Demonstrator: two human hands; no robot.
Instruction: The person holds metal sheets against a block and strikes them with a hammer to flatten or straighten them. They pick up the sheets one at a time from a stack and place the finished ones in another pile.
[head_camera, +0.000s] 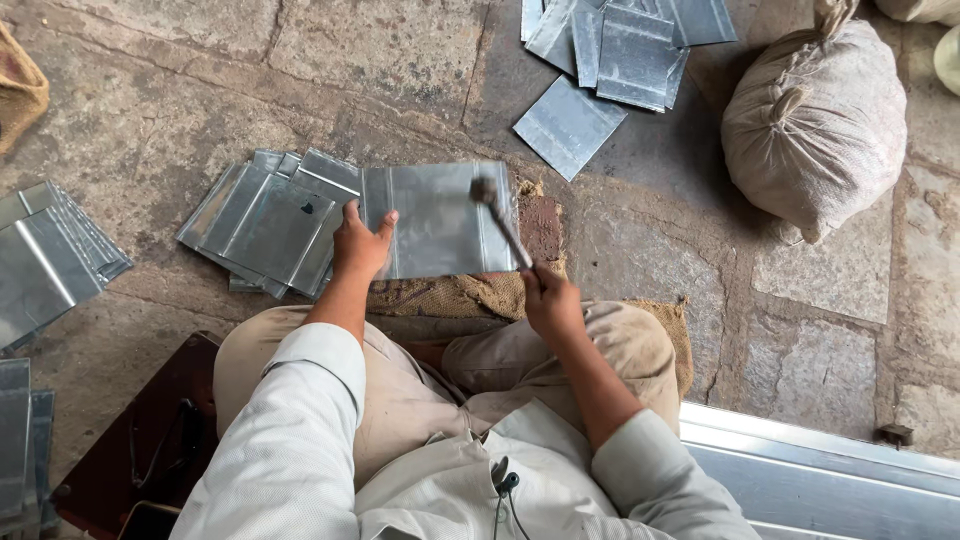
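Hammer work on a metal sheet's folded edge, seated on stone paving.

Right hand (550, 300) is closed round the handle of a hammer (500, 222), its head over the far right edge of the sheet (435, 220); left hand (360, 243), fingers spread and gripping nothing, presses flat on the sheet's near left edge. Judged from this, blows should land square along the fold while the sheet stays pinned on its burlap pad (470, 295), fingers well away from the head. Finished-looking sheets (265, 220) lie just left of the left hand.

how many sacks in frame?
2: a tied pale sack at upper right on the stone floor, and a brown sack cut off at the left edge. Others may lie outside view.
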